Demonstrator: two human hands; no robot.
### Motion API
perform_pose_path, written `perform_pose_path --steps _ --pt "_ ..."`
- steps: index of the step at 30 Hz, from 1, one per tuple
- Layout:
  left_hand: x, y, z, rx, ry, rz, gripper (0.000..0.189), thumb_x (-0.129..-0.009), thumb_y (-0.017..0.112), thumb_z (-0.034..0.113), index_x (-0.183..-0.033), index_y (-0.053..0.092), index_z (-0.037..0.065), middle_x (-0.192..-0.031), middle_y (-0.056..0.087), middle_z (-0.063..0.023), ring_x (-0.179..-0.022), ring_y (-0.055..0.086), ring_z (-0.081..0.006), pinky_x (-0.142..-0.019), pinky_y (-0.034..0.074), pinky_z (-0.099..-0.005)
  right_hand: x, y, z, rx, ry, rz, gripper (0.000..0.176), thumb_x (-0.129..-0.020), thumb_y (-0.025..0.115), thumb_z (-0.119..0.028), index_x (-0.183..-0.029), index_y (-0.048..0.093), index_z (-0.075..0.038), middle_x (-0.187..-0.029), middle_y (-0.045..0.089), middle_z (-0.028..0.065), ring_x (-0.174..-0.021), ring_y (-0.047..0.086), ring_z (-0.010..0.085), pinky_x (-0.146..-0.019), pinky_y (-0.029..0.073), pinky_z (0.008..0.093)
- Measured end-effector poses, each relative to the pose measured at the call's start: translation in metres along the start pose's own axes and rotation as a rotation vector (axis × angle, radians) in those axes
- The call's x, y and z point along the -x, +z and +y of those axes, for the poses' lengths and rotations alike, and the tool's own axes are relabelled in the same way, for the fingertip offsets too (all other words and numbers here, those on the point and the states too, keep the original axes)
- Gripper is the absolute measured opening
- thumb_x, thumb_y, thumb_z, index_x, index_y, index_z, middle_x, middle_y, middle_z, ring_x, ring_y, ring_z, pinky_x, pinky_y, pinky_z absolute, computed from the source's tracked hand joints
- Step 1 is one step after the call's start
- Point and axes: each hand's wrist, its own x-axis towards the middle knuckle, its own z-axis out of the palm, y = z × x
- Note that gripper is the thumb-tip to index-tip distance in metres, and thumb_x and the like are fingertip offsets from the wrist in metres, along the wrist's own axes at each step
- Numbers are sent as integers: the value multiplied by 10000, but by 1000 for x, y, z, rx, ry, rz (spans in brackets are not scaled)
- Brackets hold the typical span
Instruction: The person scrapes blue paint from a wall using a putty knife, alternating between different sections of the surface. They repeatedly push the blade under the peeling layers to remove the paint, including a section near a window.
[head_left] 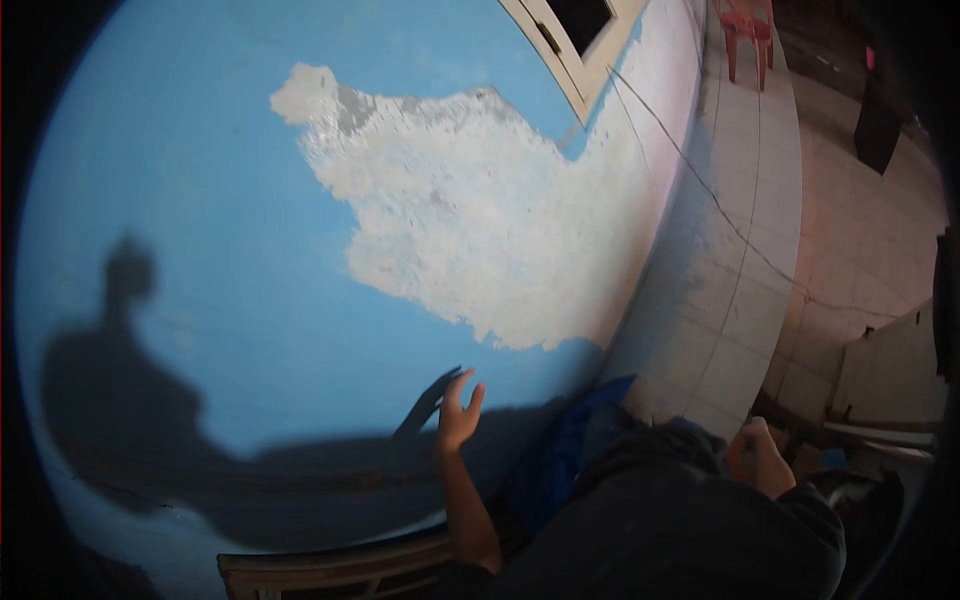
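The left hand (458, 405) is hovering open, fingers spread, grasping nothing, just beside the blue wall (200, 180) and below the peeled patch's (470, 220) lower edge. The right hand (757, 455) is sitting clenched above the tiled floor (730, 250).

The wall (250, 200) fills the left and middle of the frame. A patch (470, 220) sits on the wall in the upper middle. The window frame (575, 50) is at the top, just right of the patch. The floor (740, 250) runs down the right side, next to the wall. A chair (748, 35) stands on it in the upper right corner. The left hand (458, 408) is in the lower middle, in front of the wall and below the patch. The right hand (758, 458) is in the lower right, well apart from it. A cloth (565, 440) lies between them.
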Motion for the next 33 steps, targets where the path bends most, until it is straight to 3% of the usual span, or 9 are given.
perform_pose_path --steps 2,4,5,7,10,18,23,29,33 --pt "1 -8 9 15 -23 89 442 -973 627 330 -1275 613 7 -1303 604 -211 -1260 544 -360 -1059 416 -429 28 5 -40 -168 -63 21 447 -769 636 -39 -1183 561 111 -1011 668 285 -955 697 371 -728 566 460" --pt "10 -11 6 29 -38 185 393 -971 638 290 -1239 632 3 -1263 627 -203 -1231 567 -339 -1046 425 -426 -18 31 -67 122 -318 141 284 -775 565 14 -1031 587 135 -798 660 246 -687 698 321 -477 512 440" --pt "10 -15 12 55 -35 233 369 -976 634 272 -1226 639 0 -1227 649 -194 -1197 591 -328 -1036 432 -419 -10 34 -93 68 -301 39 464 -780 584 -25 -1222 509 90 -946 645 274 -836 689 334 -634 560 437" --pt "12 -30 22 130 -51 283 328 -985 624 241 -1188 654 -15 -1133 692 -178 -1111 640 -307 -997 456 -403 30 39 -152 50 -383 -132 471 -805 569 -43 -1251 474 73 -870 652 248 -663 669 294 -531 533 426" --pt "4 -51 30 124 118 402 242 -983 618 165 -1074 679 -52 -974 725 -166 -934 698 -274 -862 521 -367 40 77 -213 62 -628 -279 573 -838 543 -41 -1386 410 56 -950 659 220 -717 675 277 -528 549 392" --pt "5 -122 61 -80 426 795 143 -943 545 -11 -875 663 -56 -871 696 -162 -838 695 -288 -782 557 -402 253 109 -368 -210 -701 -588 545 -918 455 -40 -1461 407 -17 -1082 620 170 -818 680 213 -583 547 334" --pt "-3 -149 57 -302 600 940 164 -927 517 4 -837 642 -51 -808 659 -171 -790 681 -314 -734 574 -432 369 85 -422 -261 -968 -362 503 -943 486 -92 -1438 449 -12 -963 629 98 -756 616 143 -624 514 309" --pt "-20 -151 53 -387 716 1131 235 -937 482 64 -722 558 10 -722 605 -129 -693 615 -281 -710 544 -433 479 46 -494 -475 -1694 283 399 -920 563 -2 -1319 564 9 -1045 649 198 -717 621 258 -682 504 351" --pt "-35 -144 53 -486 770 1212 278 -941 467 84 -674 525 31 -667 571 -100 -635 567 -258 -687 521 -415 506 66 -528 -448 -1886 563 394 -948 580 -56 -1342 557 -57 -1244 635 140 -970 688 342 -763 591 413"
